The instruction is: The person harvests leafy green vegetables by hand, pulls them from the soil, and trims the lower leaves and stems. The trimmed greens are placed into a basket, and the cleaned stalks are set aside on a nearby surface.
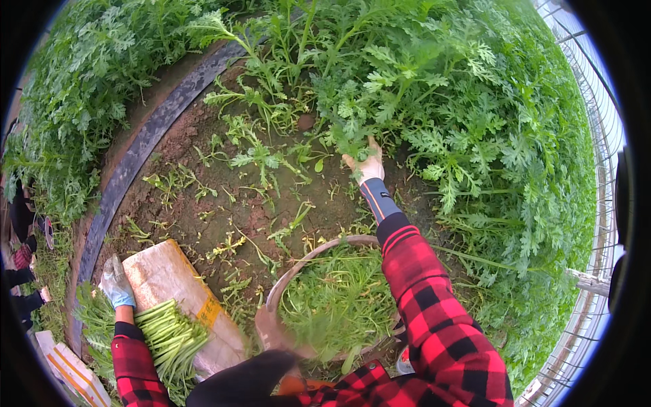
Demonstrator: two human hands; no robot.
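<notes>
Leafy green plants with lobed leaves (pixel 407 76) stand in the soil ahead. My bare right hand (pixel 367 162) reaches in at the base of a plant, its fingers partly hidden by leaves. My left hand (pixel 117 285), in a pale blue and grey glove, rests at the left edge of a foam box (pixel 168 269) with orange tape. Beside that hand and my left forearm, a bundle of cut green stems (pixel 170 330) lies against the box. What the gloved fingers hold cannot be made out. A round basket (pixel 285 280) full of loose greens sits under my right forearm.
A black plastic strip (pixel 137 147) curves along the soil at left. Scattered cuttings (pixel 259 155) lie on the ground. Another taped white box (pixel 76 371) is at lower left. Other people's sleeves and hands (pixel 23 257) show at the far left. A metal frame (pixel 600 152) borders the right.
</notes>
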